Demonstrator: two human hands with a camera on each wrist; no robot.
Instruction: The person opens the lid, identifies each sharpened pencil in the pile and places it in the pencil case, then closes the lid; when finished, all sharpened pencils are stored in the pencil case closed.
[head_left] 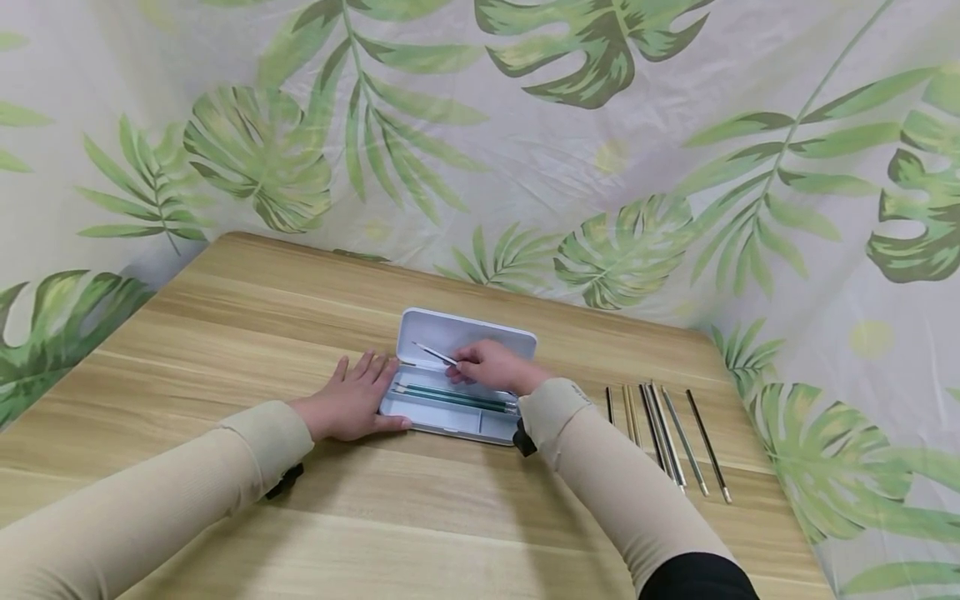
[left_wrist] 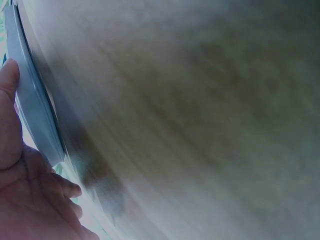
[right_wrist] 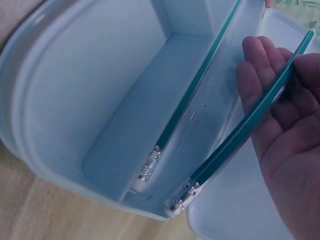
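Pinch grip: right hand [head_left: 491, 364] holds green pencil [right_wrist: 245, 127] above open pencil case [head_left: 435, 415]; left hand [head_left: 352, 400], fingers spread, touches case's left end; loose pencils [head_left: 668, 435] to right.

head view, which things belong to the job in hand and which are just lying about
In the job:
right hand
held pencil
left hand, touching the open case
green pencils inside it

Seemingly just lying about:
loose pencils on the table, untouched, though possibly part of it
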